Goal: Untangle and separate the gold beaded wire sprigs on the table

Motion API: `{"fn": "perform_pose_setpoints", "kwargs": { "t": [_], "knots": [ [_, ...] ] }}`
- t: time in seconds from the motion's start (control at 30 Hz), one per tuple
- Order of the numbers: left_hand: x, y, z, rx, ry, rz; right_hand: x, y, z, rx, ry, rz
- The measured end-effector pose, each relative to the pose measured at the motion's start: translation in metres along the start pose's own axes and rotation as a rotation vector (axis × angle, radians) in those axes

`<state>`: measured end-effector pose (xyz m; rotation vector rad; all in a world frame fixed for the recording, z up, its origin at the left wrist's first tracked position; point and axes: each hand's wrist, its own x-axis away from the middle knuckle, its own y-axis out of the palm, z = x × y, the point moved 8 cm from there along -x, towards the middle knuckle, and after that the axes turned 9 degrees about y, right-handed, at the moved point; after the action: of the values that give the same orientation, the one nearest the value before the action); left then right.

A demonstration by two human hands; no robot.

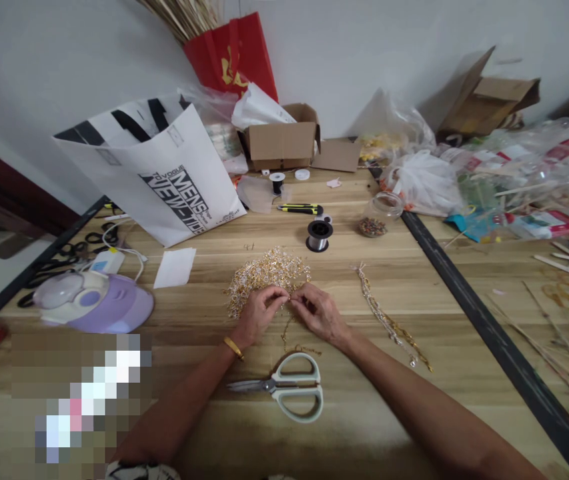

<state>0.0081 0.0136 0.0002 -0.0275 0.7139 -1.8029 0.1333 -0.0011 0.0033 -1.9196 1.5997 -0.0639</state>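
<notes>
A tangle of gold wire and clear beads (268, 275) lies on the wooden table (204, 313), just past my hands. My left hand (260, 312), with a gold bangle at the wrist, pinches the near edge of this beaded piece. My right hand (318, 311) meets it fingertip to fingertip, gripping the same edge. A thin gold strand hangs from between the hands toward me. A separate beaded gold strand (389, 323) lies stretched out to the right of my right forearm.
Pale green scissors (289, 387) lie shut between my forearms. A wire spool (319, 235), a utility knife (300, 209) and a bead jar (378, 215) sit beyond. A white shopping bag (164, 167), a purple device (94, 301), boxes and plastic bags crowd the edges.
</notes>
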Motion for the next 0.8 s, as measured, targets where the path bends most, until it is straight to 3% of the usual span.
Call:
{"fn": "perform_pose_setpoints", "kwargs": {
  "t": [0.8],
  "knots": [
    [-0.001, -0.003, 0.015, -0.026, 0.021, 0.023, -0.001, -0.008, 0.002, -0.079, 0.086, 0.038]
  ]
}}
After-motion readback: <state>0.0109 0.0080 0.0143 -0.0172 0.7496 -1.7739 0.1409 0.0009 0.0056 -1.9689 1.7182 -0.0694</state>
